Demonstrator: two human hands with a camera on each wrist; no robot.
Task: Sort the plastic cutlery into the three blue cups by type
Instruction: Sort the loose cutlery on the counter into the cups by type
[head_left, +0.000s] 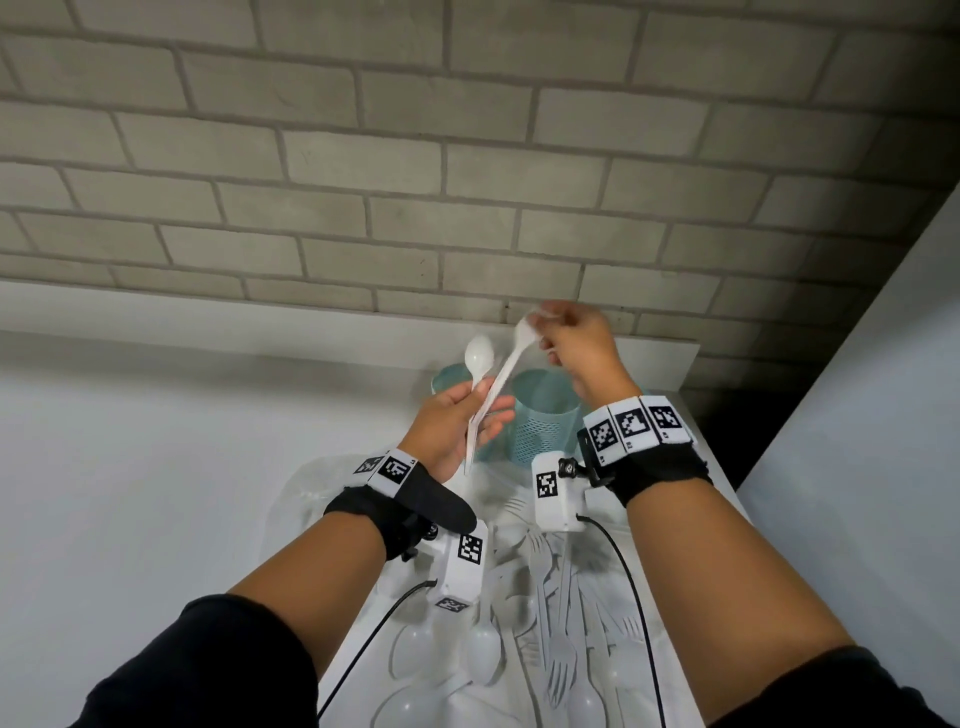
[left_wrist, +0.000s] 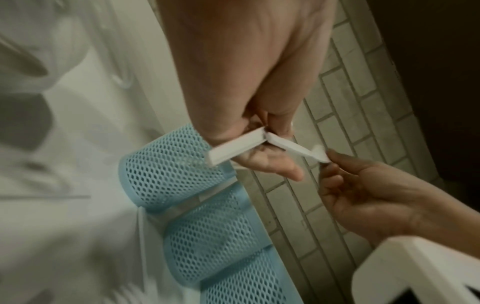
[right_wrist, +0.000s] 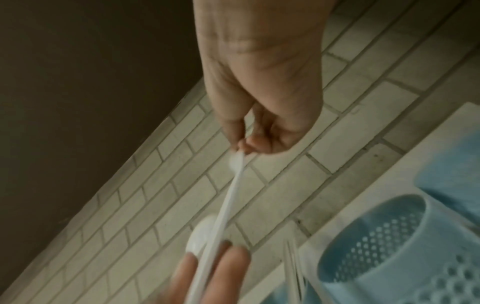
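Observation:
My left hand (head_left: 480, 415) is raised over the cups and grips the handle of a white spoon (head_left: 479, 356), bowl up. A second white piece (head_left: 511, 358) slants from those same fingers up to my right hand (head_left: 553, 330), which pinches its top end; blur hides its type. In the left wrist view the two handles (left_wrist: 235, 149) cross in my left fingers. The right wrist view shows my right fingertips (right_wrist: 242, 147) pinching the piece's head (right_wrist: 235, 161). Three blue mesh cups (left_wrist: 166, 164) (left_wrist: 213, 226) (left_wrist: 246, 283) stand in a row by the wall; my right wrist hides one in the head view.
A pile of white plastic cutlery (head_left: 545, 613) lies on clear plastic on the white table (head_left: 156, 467), below my wrists. A brick wall (head_left: 467, 182) rises just behind the cups (head_left: 545, 421). A white panel (head_left: 857, 415) stands at the right.

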